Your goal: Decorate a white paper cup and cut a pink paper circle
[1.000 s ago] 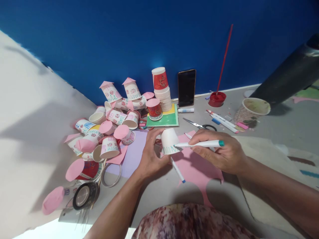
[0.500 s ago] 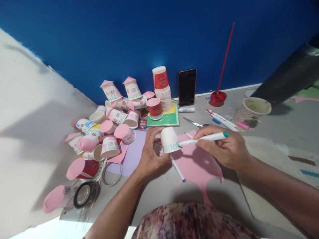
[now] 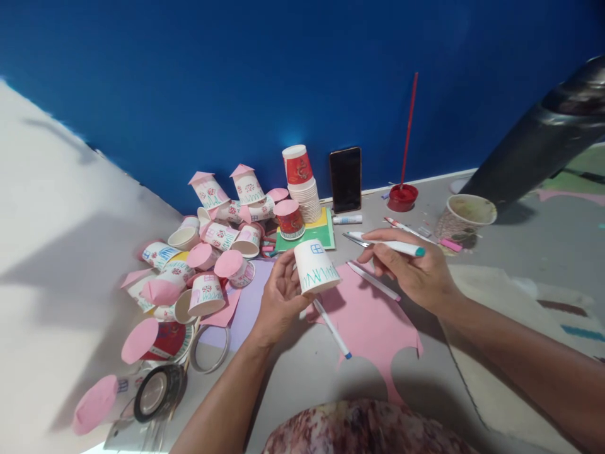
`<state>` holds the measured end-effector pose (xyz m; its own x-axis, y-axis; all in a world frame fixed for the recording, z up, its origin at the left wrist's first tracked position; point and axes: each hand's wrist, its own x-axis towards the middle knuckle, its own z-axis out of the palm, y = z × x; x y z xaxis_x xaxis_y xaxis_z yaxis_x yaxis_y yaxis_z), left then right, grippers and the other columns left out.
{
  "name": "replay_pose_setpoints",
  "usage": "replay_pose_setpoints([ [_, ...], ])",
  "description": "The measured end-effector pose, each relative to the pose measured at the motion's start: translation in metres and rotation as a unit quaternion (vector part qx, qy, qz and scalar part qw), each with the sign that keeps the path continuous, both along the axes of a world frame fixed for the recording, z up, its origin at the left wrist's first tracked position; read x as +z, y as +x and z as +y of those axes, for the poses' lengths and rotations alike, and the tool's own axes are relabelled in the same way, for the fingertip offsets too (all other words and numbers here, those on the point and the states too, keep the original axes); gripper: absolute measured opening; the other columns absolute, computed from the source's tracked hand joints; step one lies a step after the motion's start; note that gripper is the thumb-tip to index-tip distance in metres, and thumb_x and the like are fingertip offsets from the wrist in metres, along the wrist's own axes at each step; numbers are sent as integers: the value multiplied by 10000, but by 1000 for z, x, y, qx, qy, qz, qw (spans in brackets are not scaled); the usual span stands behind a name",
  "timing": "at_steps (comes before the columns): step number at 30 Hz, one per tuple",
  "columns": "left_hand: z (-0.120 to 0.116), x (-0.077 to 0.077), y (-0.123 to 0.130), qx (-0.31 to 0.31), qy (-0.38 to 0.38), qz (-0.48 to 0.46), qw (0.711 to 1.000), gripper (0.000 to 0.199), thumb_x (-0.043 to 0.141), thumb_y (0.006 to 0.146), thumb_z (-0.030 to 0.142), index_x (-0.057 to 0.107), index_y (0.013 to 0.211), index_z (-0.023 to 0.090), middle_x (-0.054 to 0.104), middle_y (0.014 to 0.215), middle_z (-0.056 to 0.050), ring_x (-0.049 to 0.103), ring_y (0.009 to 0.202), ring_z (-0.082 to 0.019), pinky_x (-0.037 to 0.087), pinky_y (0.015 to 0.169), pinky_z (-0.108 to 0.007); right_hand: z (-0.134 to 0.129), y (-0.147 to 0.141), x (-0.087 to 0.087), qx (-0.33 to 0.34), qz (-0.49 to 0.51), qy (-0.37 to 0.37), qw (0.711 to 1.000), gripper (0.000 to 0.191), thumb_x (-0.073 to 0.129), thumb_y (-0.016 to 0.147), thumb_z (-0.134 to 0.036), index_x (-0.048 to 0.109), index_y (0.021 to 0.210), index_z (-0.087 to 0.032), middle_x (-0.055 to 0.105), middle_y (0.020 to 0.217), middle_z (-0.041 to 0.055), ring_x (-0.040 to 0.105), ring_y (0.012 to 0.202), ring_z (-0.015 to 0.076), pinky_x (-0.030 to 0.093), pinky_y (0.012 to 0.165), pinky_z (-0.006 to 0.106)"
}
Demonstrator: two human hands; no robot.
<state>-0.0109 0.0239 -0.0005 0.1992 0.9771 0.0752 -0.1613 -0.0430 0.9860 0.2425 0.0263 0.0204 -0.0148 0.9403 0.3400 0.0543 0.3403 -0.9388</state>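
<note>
My left hand (image 3: 280, 301) grips a white paper cup (image 3: 312, 260), turned upside down and slightly tilted. Green zigzag strokes run along its rim, and a small blue window is drawn higher up. In my right hand (image 3: 413, 268) is a green marker (image 3: 394, 244), its green end toward the right and its tip pointing left, apart from the cup. Below the hands lies cut pink paper (image 3: 371, 321). A blue-ended marker (image 3: 333, 331) and a pink-ended marker (image 3: 375, 282) rest on it. Scissors (image 3: 355, 240) are partly hidden behind my right hand.
Several decorated cups (image 3: 208, 294) with pink paper tops are heaped at left, near tape rolls (image 3: 158, 392). Behind stand a cup stack (image 3: 302, 189), a phone (image 3: 345, 180) and a red pot (image 3: 401, 198). A used cup (image 3: 466, 214) and black bottle (image 3: 529, 142) are at right.
The green marker has come away from the cup to the right. The cup has been turned, so its blue window now shows. The whole view has shifted slightly.
</note>
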Motion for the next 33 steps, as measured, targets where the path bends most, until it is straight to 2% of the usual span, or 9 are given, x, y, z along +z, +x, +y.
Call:
replay_pose_setpoints([
  [4, 0, 0, 0, -4, -18, -16, 1000, 801, 953, 683, 340, 552, 1376, 318, 639, 1495, -108, 632, 1372, -326, 587, 1056, -444, -4, 1, 2, -1, -83, 24, 996, 244, 770, 940, -344, 722, 1150, -228, 813, 922, 40, 701, 686, 153, 608, 636, 268],
  [7, -1, 0, 0, -10, -28, -37, 999, 833, 972, 657, 320, 560, 1380, 311, 663, 1455, -107, 653, 1324, -323, 616, 964, -402, -3, 1, -2, 39, -108, 28, 993, 482, 873, 845, -380, 686, 1264, -232, 815, 1068, 73, 717, 756, 176, 630, 693, 302],
  [11, -6, 4, 0, -65, -100, -73, 990, 925, 988, 624, 288, 552, 1439, 287, 659, 1460, -126, 714, 1167, -313, 600, 725, -297, 0, -1, -11, 112, -117, -8, 987, 877, 956, 708, -536, 578, 1445, -249, 706, 1409, 154, 742, 1110, 297, 657, 856, 393],
  [16, -11, 5, 6, -107, -123, -71, 984, 942, 998, 623, 256, 559, 1456, 288, 690, 1418, -109, 638, 1330, -351, 593, 884, -326, 1, -3, -21, 127, -125, 14, 984, 971, 949, 670, -624, 557, 1472, -239, 648, 1468, 164, 638, 1344, 383, 593, 1039, 476],
  [21, -5, 2, 1, -110, -1, -23, 994, 937, 983, 685, 364, 539, 1508, 314, 537, 1595, -109, 475, 1513, -377, 490, 1173, -458, 2, -1, -22, 96, -216, 70, 969, 908, 951, 704, -506, 553, 1479, -250, 683, 1384, 144, 705, 1151, 343, 615, 885, 435],
  [24, -4, 3, -7, -92, 91, 103, 986, 924, 957, 731, 369, 516, 1542, 350, 452, 1647, -99, 436, 1530, -380, 468, 1199, -488, 2, -1, -18, 110, -300, 98, 942, 877, 957, 712, -408, 556, 1473, -238, 725, 1231, 126, 700, 1031, 312, 599, 846, 435],
  [28, -8, 11, -11, -80, 183, 291, 936, 898, 912, 770, 313, 497, 1564, 355, 512, 1557, -107, 474, 1472, -371, 450, 1207, -526, 1, -2, -16, 134, -326, 131, 927, 856, 938, 752, -399, 533, 1488, -232, 726, 1251, 133, 676, 1075, 314, 583, 903, 456],
  [30, -10, 14, -11, -78, 198, 320, 923, 925, 885, 759, 235, 475, 1580, 356, 519, 1525, -106, 492, 1447, -362, 450, 1209, -529, 2, -1, -17, 138, -316, 135, 929, 883, 948, 738, -417, 527, 1495, -246, 717, 1285, 133, 673, 1091, 315, 581, 910, 452],
  [33, -10, 14, -9, -81, 179, 298, 934, 900, 836, 741, 146, 507, 1552, 354, 514, 1496, -96, 486, 1451, -353, 463, 1206, -512, 4, 2, -20, 135, -281, 125, 942, 950, 969, 696, -472, 520, 1508, -275, 694, 1326, 125, 677, 1133, 319, 581, 930, 448],
])
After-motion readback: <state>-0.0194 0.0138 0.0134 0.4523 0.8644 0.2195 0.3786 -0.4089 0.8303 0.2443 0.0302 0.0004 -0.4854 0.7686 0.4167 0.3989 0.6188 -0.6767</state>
